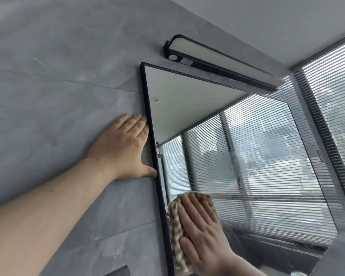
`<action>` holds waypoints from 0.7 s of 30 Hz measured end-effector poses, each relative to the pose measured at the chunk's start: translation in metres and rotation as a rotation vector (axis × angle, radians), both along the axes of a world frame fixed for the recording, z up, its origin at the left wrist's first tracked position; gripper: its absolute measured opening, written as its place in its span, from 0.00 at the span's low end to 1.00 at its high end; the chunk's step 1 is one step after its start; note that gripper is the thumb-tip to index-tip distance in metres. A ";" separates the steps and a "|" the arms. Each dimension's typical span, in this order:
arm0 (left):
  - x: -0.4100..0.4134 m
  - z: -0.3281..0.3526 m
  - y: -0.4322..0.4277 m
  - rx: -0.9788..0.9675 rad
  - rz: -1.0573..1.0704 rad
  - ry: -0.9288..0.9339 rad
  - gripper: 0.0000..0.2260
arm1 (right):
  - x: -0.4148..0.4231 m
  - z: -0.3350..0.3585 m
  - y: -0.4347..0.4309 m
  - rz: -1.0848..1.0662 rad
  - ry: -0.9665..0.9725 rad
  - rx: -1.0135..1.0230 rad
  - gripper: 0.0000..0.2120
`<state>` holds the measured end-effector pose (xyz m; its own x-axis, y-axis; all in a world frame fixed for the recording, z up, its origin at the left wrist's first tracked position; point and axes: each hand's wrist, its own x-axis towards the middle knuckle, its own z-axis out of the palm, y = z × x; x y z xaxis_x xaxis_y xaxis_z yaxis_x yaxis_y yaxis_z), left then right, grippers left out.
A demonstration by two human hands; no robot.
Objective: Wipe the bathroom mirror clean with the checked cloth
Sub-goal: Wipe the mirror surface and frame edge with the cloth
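Observation:
The black-framed bathroom mirror (pixel 207 116) hangs on a grey tiled wall and reflects a white ceiling and window blinds. Streaks and a hazy patch show on the glass right of centre. My right hand (pixel 201 226) lies flat with straight fingers on the brown-and-cream checked cloth (pixel 175 226), pressing it against the lower left part of the glass. The cloth sticks out above and to the left of the fingers. My left hand (pixel 126 146) rests flat on the wall, its fingertips and thumb touching the mirror's left frame edge.
A black bar lamp (pixel 217 60) is fixed to the wall just above the mirror. A window with grey slatted blinds (pixel 335 108) stands to the right. A dark object's corner (pixel 118 271) shows at the bottom edge on the wall.

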<state>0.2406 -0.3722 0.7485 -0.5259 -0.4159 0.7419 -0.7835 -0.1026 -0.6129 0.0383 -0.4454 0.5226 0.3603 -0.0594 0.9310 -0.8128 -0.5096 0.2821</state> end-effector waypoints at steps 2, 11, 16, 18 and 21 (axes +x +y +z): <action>0.000 0.000 0.000 0.000 -0.014 -0.003 0.61 | 0.000 0.001 0.000 0.017 -0.001 -0.001 0.30; 0.003 0.000 -0.004 -0.008 -0.087 -0.010 0.58 | 0.011 0.107 0.002 -0.030 -0.094 0.084 0.29; 0.004 0.000 -0.005 -0.006 -0.118 -0.013 0.57 | 0.019 0.196 -0.002 -0.003 -0.193 0.073 0.30; 0.003 -0.001 -0.004 -0.006 -0.125 -0.017 0.57 | 0.025 0.234 -0.002 -0.003 -0.237 0.090 0.31; 0.004 0.001 -0.005 -0.007 -0.129 -0.026 0.58 | 0.033 0.287 0.001 -0.001 -0.277 0.102 0.29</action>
<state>0.2449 -0.3774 0.7492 -0.5942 -0.3385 0.7296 -0.7740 -0.0061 -0.6332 0.0717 -0.4448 0.8098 0.0928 -0.1583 0.9830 -0.8523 -0.5230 -0.0037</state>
